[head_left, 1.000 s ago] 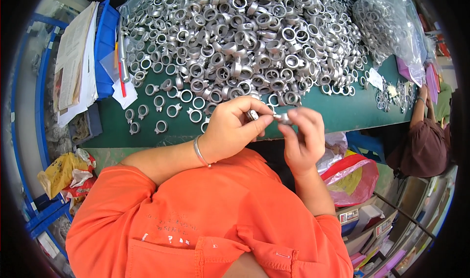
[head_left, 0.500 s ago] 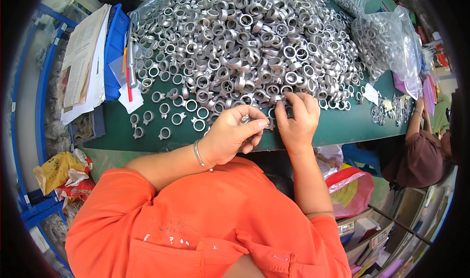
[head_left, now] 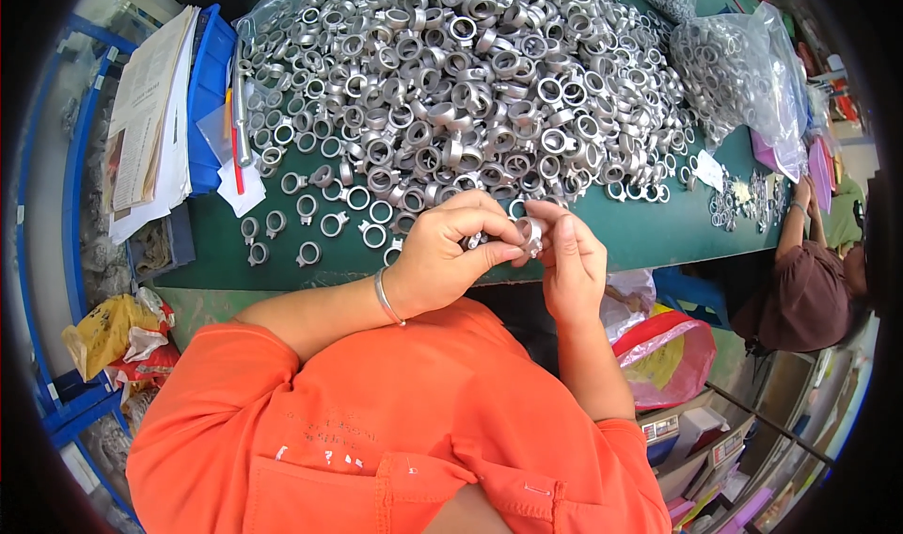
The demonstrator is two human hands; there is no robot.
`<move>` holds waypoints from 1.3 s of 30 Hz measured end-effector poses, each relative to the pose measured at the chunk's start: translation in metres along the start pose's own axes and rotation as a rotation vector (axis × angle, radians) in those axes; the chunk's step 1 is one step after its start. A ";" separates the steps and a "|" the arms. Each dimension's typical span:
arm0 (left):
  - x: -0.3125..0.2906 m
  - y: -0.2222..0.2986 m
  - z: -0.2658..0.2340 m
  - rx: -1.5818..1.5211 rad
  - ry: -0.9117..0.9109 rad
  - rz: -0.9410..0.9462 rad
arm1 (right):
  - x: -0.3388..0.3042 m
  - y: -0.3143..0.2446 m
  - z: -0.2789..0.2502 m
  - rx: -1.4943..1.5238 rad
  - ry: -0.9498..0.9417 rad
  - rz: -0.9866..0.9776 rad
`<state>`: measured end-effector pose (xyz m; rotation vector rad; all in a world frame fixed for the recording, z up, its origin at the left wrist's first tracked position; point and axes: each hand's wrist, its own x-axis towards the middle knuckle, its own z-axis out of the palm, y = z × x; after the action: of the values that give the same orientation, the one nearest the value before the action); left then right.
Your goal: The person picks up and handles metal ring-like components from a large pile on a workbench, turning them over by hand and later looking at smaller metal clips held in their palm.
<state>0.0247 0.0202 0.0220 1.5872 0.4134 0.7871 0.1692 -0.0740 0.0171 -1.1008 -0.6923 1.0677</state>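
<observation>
A small silver metal ring point(head_left: 530, 238) with a lug is pinched between my two hands, just off the near edge of the pile. My left hand point(head_left: 450, 250) is closed, its thumb and forefinger against the ring's left side. A bit of shiny metal shows inside its curled fingers, too covered to name. From the right, my right hand point(head_left: 574, 263) holds the same ring with its thumb and fingers. Beyond both hands spreads a large heap of similar metal rings point(head_left: 489, 96), with several loose ones lying at its left on the green table point(head_left: 367, 270).
A blue bin point(head_left: 210, 111) with papers leaning on it stands at the left. A clear bag of rings point(head_left: 729, 73) sits at the right, near small loose parts point(head_left: 748, 200). A co-worker in a brown top point(head_left: 800, 294) is at the far right.
My right hand has come away from the pile's edge toward my left hand, and a ring now shows between them. The view has shifted slightly.
</observation>
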 end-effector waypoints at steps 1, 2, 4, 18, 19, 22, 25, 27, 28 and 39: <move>-0.001 0.000 0.001 -0.021 0.007 -0.018 | 0.000 -0.001 -0.005 0.096 -0.071 0.102; -0.002 0.001 0.001 -0.042 0.014 -0.036 | -0.001 0.003 -0.009 0.178 -0.177 0.071; -0.001 -0.003 0.000 0.013 0.017 0.066 | -0.003 0.002 -0.001 0.125 -0.102 -0.041; -0.001 0.000 -0.003 -0.907 -0.162 -0.865 | 0.007 -0.013 -0.036 -1.033 0.260 -0.377; -0.001 0.000 -0.002 -0.888 -0.165 -0.856 | 0.010 -0.008 -0.038 -1.036 0.258 -0.358; -0.001 0.002 0.001 -0.834 -0.129 -0.831 | 0.017 0.009 -0.033 -1.008 0.255 -0.317; -0.001 0.005 0.003 -0.748 -0.103 -0.806 | 0.018 0.013 -0.036 -1.133 0.266 -0.452; -0.001 0.006 0.003 -0.690 -0.095 -0.786 | 0.018 0.013 -0.037 -1.118 0.282 -0.482; -0.001 0.005 0.004 -0.663 -0.097 -0.769 | 0.016 0.012 -0.034 -1.031 0.299 -0.433; 0.000 0.009 0.010 -0.588 -0.110 -0.661 | -0.012 -0.011 -0.006 -0.786 0.004 -0.611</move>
<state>0.0296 0.0115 0.0306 0.8530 0.5277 0.2639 0.1738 -0.0882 0.0261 -1.4034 -1.4004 0.2465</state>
